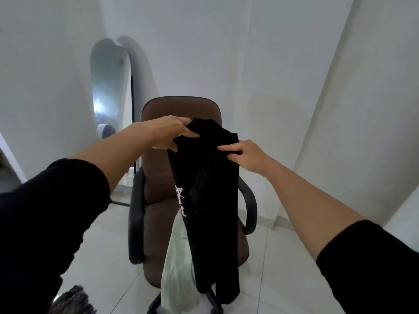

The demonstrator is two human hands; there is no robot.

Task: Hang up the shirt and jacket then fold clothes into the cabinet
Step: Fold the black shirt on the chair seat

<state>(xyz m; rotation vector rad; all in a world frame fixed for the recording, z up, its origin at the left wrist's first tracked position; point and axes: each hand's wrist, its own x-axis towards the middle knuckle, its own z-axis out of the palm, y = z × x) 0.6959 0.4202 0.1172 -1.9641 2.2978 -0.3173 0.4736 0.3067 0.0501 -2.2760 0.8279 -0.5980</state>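
No hanger, rail or cabinet shows here, and nothing hung or folded is in view — so, as far as this view tells, the job looks to be at an early or middle stage, with a garment still being sorted out in mid-air.

Going left to right: a mirror (111, 87) leans on the wall at the left. The left hand (169, 132) reaches forward and pinches the top edge of a black garment (208, 189), fingers curled round the bunched cloth. The garment hangs long and narrow between the hands, in front of a brown chair (158, 173), its lower end dropping past the seat's front edge. It is soft knit-looking cloth, doubled lengthways, with a strip of white print (181, 201) showing on its left fold. Whether it is the shirt, the jacket or one of the clothes to fold I cannot tell. Behind it, lower down, a pale green cloth (175, 279) hangs from the seat — probably another piece waiting its turn. The right hand (243, 156) grips the garment's top right edge, thumb and fingers closed on the cloth.

What is left, by my reading: this piece must be hung or folded and put away, then the pale one.
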